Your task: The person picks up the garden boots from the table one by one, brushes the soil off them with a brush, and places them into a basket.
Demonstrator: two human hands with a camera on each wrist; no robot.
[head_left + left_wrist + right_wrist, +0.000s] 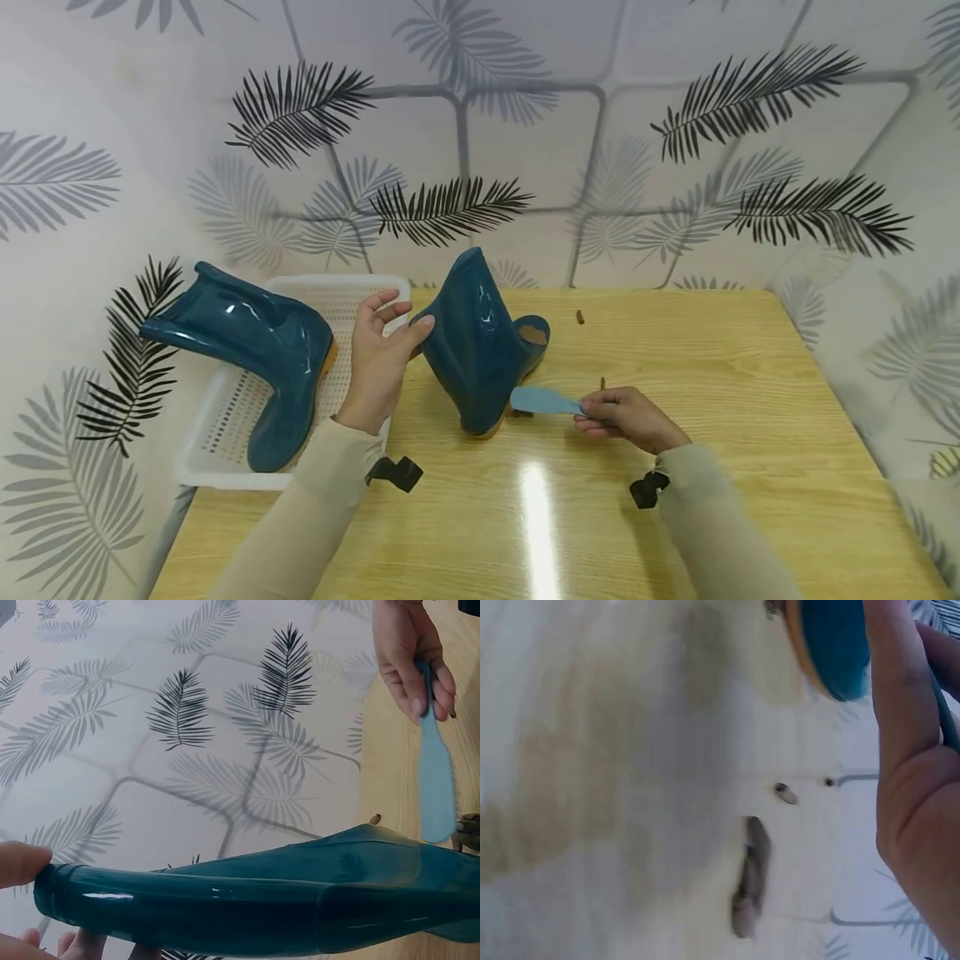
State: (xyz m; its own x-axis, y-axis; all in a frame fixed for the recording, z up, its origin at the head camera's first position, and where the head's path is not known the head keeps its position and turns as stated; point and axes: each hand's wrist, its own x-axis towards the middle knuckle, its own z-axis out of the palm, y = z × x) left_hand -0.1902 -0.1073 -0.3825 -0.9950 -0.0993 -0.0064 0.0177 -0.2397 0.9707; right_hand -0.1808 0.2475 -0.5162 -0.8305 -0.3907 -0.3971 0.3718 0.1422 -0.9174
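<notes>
My head view looks fwd & down on a pale wood-grain table [810, 475], widest. L wrist view: v. close, along a glossy teal rubber boot [225, 907] twd my R hand [411, 660]. R wrist view: close, sideways, facing table. Head & L wrist share boot + hand.

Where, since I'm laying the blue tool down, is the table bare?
Bare table lies between the right hand and its right edge, and in front between the sleeves. Crowded: left, with the white basket and its boot, and centre, where the left hand grips a second boot near brown bits.
</notes>
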